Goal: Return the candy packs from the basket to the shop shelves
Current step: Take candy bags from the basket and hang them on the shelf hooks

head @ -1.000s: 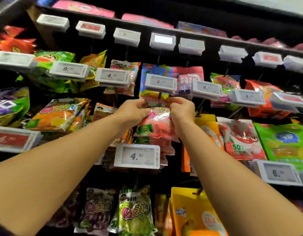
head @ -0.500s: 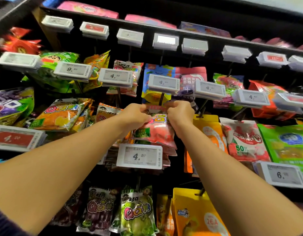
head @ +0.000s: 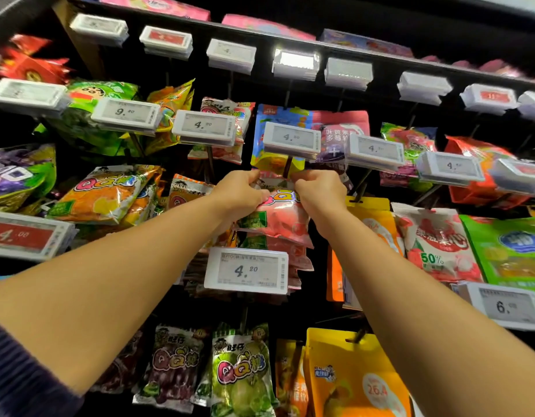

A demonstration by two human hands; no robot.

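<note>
A pink candy pack [head: 278, 215] hangs in the middle of the peg display, in front of several like packs on the same hook. My left hand [head: 239, 194] pinches its top left corner. My right hand [head: 318, 191] pinches its top right corner. Both hands hold the pack's top edge up at the peg [head: 287, 168] just under a white price tag [head: 291, 139]. A 4.20 price tag [head: 246, 270] sits at the end of that peg below the pack. The basket is out of view.
Hooks around carry other packs: orange packs [head: 106, 194] to the left, a white and red pack [head: 437, 242] and a green pack [head: 512, 248] to the right, green and purple packs [head: 242, 374] below. Price tags stick out from every peg. A dark shelf [head: 335, 43] runs above.
Both hands stay on the pink pack's top corners. The pack's top edge has moved slightly further up and in toward the peg. The view has shifted a little.
</note>
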